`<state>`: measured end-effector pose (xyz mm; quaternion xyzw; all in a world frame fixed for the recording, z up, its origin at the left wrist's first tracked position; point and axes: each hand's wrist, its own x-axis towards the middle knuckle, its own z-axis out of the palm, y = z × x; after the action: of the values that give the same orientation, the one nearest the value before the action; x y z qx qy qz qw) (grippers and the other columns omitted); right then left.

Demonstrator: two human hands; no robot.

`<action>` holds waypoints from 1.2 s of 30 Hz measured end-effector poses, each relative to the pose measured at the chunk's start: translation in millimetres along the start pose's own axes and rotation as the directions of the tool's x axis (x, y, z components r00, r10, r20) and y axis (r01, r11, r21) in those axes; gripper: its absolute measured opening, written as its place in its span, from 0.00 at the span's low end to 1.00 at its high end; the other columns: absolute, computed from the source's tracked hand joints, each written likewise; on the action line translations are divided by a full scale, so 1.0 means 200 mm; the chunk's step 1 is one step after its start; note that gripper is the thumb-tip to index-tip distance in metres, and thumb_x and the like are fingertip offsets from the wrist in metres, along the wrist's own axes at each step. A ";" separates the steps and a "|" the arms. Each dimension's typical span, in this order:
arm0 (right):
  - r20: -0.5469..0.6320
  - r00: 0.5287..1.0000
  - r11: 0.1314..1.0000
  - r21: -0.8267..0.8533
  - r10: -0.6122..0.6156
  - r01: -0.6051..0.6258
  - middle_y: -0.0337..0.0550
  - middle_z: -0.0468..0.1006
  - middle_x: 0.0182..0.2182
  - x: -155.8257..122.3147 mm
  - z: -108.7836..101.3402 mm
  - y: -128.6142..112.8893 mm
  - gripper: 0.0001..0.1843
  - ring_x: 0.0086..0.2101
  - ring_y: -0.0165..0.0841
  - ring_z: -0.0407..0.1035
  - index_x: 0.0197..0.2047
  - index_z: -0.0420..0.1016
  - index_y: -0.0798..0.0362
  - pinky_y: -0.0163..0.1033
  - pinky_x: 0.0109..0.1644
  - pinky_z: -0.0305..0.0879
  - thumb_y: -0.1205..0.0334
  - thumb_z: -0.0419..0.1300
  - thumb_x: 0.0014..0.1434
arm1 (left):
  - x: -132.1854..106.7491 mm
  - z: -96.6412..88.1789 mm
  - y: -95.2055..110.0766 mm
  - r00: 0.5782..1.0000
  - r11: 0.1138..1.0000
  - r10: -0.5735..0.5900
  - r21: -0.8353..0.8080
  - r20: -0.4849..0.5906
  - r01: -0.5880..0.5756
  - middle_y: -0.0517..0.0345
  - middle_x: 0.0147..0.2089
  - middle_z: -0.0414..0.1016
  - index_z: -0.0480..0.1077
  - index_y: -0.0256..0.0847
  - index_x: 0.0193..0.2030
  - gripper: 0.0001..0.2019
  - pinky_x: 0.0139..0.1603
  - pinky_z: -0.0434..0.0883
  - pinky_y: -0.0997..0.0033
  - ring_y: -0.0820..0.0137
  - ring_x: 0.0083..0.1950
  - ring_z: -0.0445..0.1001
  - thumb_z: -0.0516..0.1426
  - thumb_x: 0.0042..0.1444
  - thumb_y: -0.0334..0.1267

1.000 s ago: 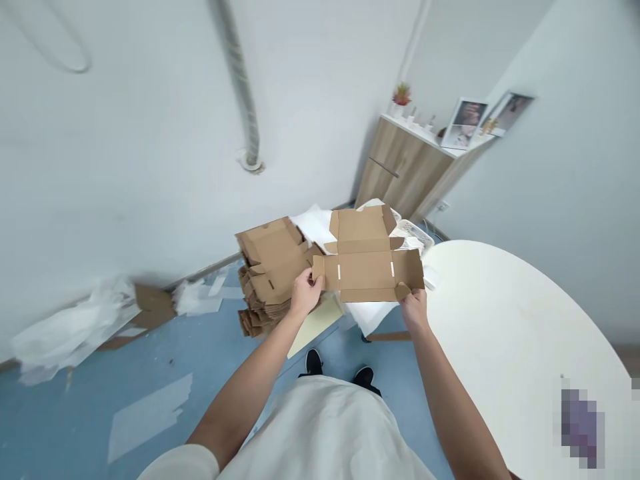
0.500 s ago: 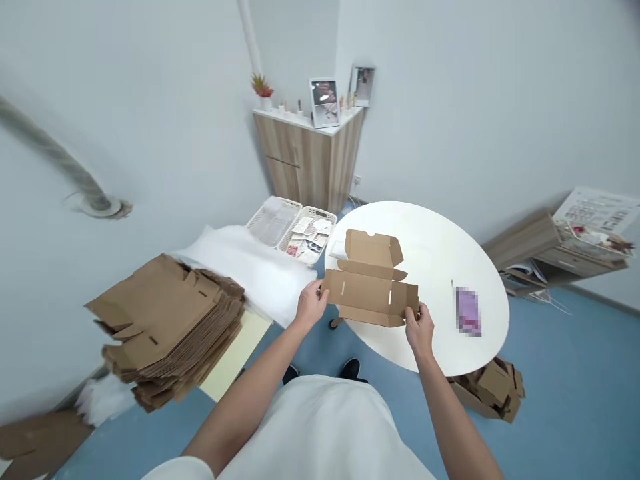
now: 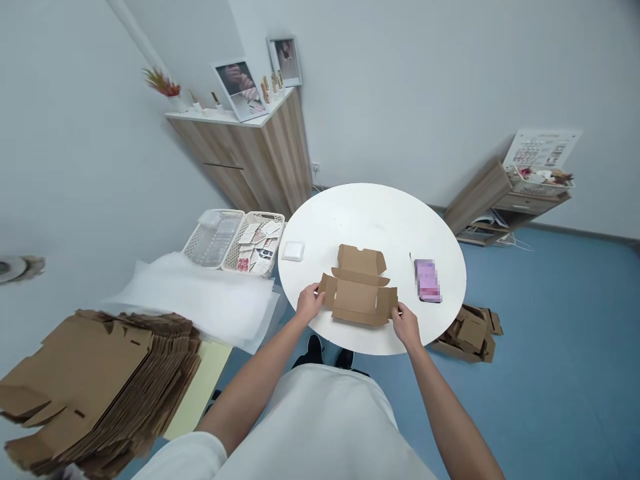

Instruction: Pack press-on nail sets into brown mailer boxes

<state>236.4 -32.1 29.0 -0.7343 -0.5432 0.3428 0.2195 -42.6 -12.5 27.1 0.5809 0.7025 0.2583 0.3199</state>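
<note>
A flat brown cardboard box blank (image 3: 356, 297) is spread over the near part of the round white table (image 3: 370, 210), its lid panel pointing away from me. My left hand (image 3: 310, 303) pinches the side flap at its left end. At the opposite end, my right hand (image 3: 406, 325) grips the right side flap between thumb and fingers. Both side flaps are tilted up a little from the middle panel. Whether the blank rests fully on the tabletop I cannot tell.
Left of the table lie a stack of flat cardboard blanks (image 3: 100, 387), white foam sheets (image 3: 200, 293) and two baskets, one with cards (image 3: 257, 243). A small white packet (image 3: 293, 251) and a phone (image 3: 427, 280) are on the table. A carton of folded boxes (image 3: 470, 333) stands on the floor.
My view has swung to the right. Both hands have brought the box blank farther over the table, and its side flaps are now bent upward.
</note>
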 end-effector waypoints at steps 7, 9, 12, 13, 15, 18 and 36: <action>0.012 0.997 0.993 -0.091 0.077 -0.075 0.44 0.74 0.32 0.04 0.07 0.02 0.17 0.33 0.35 0.67 0.41 0.68 0.52 0.36 0.32 0.58 0.59 0.44 0.52 | 0.12 0.07 -0.07 0.994 1.000 0.012 0.015 0.108 -0.014 0.58 0.38 0.72 0.66 0.40 0.43 0.13 0.35 0.67 0.74 0.73 0.33 0.71 0.51 0.49 0.33; -0.002 0.995 0.988 -0.117 0.102 -0.101 0.44 0.74 0.33 0.05 0.08 0.03 0.17 0.33 0.35 0.68 0.43 0.67 0.52 0.36 0.32 0.58 0.60 0.45 0.52 | 0.14 0.07 -0.09 0.990 1.000 0.011 0.026 0.142 -0.015 0.59 0.36 0.72 0.66 0.40 0.43 0.13 0.35 0.66 0.74 0.73 0.33 0.71 0.51 0.50 0.33; -0.009 0.985 0.973 -0.158 0.171 -0.170 0.44 0.73 0.35 0.06 0.10 0.04 0.19 0.35 0.35 0.68 0.47 0.65 0.52 0.36 0.34 0.58 0.61 0.46 0.52 | 0.16 0.07 -0.10 0.988 0.997 -0.005 0.080 0.151 -0.007 0.56 0.39 0.71 0.63 0.39 0.48 0.16 0.38 0.66 0.72 0.72 0.36 0.71 0.51 0.50 0.34; -0.014 0.980 0.965 -0.174 0.199 -0.198 0.44 0.73 0.37 0.07 0.10 0.04 0.20 0.36 0.35 0.67 0.48 0.64 0.52 0.37 0.35 0.59 0.60 0.46 0.52 | 0.16 0.06 -0.10 0.992 0.993 -0.003 0.118 0.127 -0.012 0.53 0.42 0.69 0.61 0.39 0.51 0.19 0.40 0.66 0.70 0.70 0.39 0.70 0.52 0.50 0.35; -0.065 0.970 0.945 -0.219 0.232 -0.241 0.47 0.71 0.41 0.07 0.11 0.04 0.24 0.40 0.37 0.66 0.52 0.60 0.53 0.38 0.39 0.59 0.58 0.48 0.51 | 0.15 0.05 -0.08 0.998 0.972 0.038 0.231 0.052 -0.049 0.48 0.50 0.64 0.55 0.39 0.56 0.25 0.47 0.62 0.63 0.64 0.49 0.66 0.53 0.49 0.39; -0.192 0.961 0.920 -0.303 0.197 -0.249 0.52 0.65 0.48 0.10 0.12 0.03 0.31 0.48 0.43 0.59 0.55 0.56 0.55 0.44 0.47 0.56 0.54 0.52 0.49 | 0.12 0.05 -0.03 0.976 0.891 0.205 0.398 0.075 -0.218 0.46 0.57 0.56 0.53 0.43 0.57 0.31 0.56 0.49 0.50 0.55 0.59 0.52 0.55 0.46 0.47; 0.070 0.997 1.000 -0.010 0.016 -0.016 0.45 0.70 0.47 0.70 0.09 -0.10 0.22 0.47 0.34 0.64 0.50 0.65 0.52 0.40 0.51 0.58 0.62 0.51 0.50 | 0.04 0.24 0.01 0.836 0.707 0.223 0.507 0.501 -0.492 0.46 0.59 0.53 0.55 0.44 0.54 0.27 0.58 0.39 0.46 0.58 0.53 0.61 0.56 0.46 0.40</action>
<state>234.3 106.9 -6.9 -0.7272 -0.5464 0.3674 0.1940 -5.0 -4.4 -4.4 0.8205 0.5360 -0.0530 0.1915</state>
